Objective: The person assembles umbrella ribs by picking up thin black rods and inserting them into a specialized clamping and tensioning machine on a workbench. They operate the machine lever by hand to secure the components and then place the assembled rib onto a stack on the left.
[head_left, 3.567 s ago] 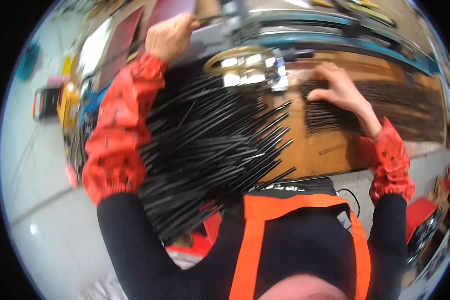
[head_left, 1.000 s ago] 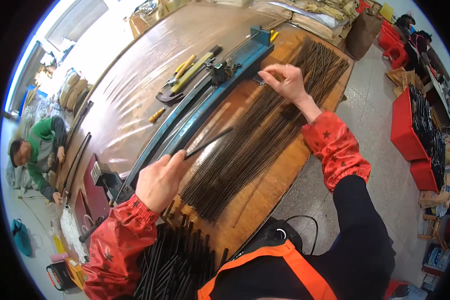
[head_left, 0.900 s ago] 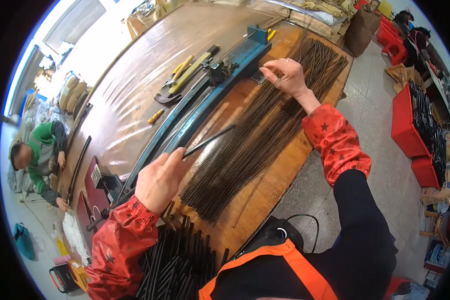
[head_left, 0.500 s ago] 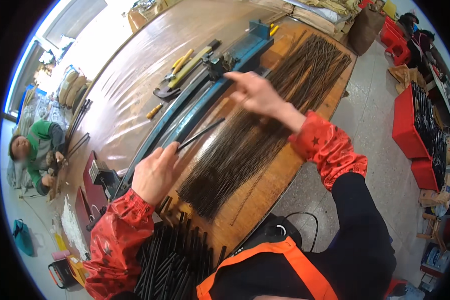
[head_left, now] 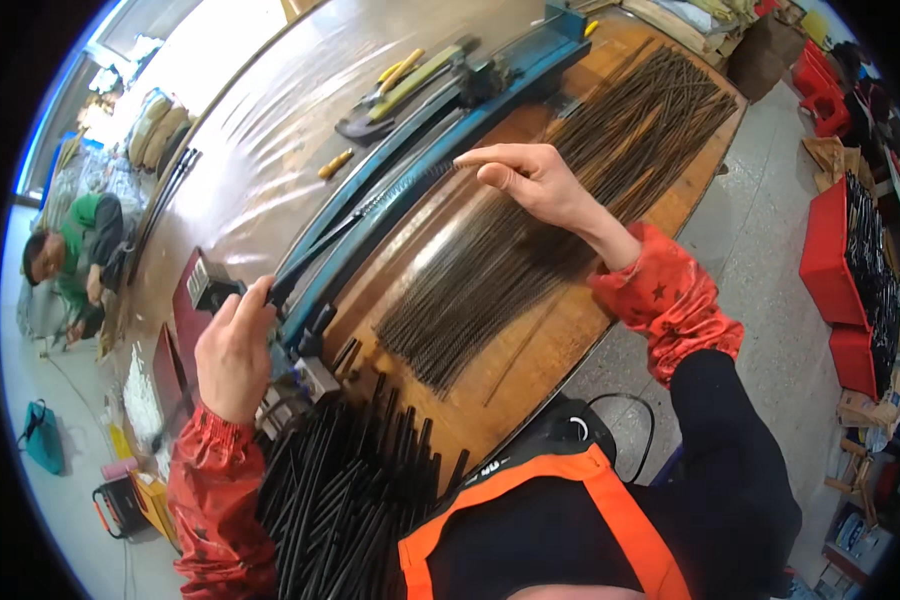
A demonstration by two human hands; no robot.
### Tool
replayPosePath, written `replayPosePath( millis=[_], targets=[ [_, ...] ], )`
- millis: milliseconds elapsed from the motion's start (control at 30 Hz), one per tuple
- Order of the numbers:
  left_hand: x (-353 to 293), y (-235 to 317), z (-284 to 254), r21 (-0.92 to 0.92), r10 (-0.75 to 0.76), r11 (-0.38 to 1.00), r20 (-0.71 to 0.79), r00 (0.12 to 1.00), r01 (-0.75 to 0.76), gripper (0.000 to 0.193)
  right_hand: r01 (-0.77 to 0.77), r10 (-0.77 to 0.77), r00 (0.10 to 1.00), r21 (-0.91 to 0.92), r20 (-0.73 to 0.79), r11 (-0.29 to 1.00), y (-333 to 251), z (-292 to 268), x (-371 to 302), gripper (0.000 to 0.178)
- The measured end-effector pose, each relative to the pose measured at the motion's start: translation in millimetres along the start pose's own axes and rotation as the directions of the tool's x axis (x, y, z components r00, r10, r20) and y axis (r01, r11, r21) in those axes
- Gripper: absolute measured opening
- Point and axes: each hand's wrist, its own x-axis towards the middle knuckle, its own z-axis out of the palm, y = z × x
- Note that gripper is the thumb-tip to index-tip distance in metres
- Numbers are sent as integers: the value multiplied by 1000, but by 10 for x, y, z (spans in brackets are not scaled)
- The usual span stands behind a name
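My left hand (head_left: 235,350) is closed around one end of a slim black tube (head_left: 320,243), held slantwise over a long blue metal fixture (head_left: 540,62). From the tube's far end a thin coil spring (head_left: 407,188) runs up to my right hand (head_left: 532,182). Thumb and forefinger of that hand are at the spring's far end; the other fingers are curled. How much of the spring lies inside the tube is hidden. Beneath my right arm lies a broad bundle of long dark springs (head_left: 490,265) on the wooden table (head_left: 540,345).
Black tubes (head_left: 335,500) are heaped at the near table edge. A hammer (head_left: 400,95) and a yellow-handled tool (head_left: 336,165) lie beyond the fixture. Red bins (head_left: 830,250) stand on the floor at right. A person in green (head_left: 85,240) sits at far left.
My left hand has drawn back to the left with the tube. My right hand, earlier near the fixture's clamp, now has the spring stretched between it and the tube. The whole view has shifted slightly.
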Motion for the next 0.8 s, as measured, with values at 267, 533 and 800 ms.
replayPosePath(
  millis=[267,533,800],
  targets=[
    [-279,-74,-125,114,-39,993,43,998,34,36,226,-237,970,-163,-51,960,-311,516,63,12],
    [-466,-30,-103,113,-7,994,15,1000,5,38,223,-224,972,-13,-71,975,-566,1295,62,15],
    [-641,-103,-130,135,-15,991,-63,998,23,36,428,-441,897,-289,21,856,-306,1109,50,25]
  ],
)
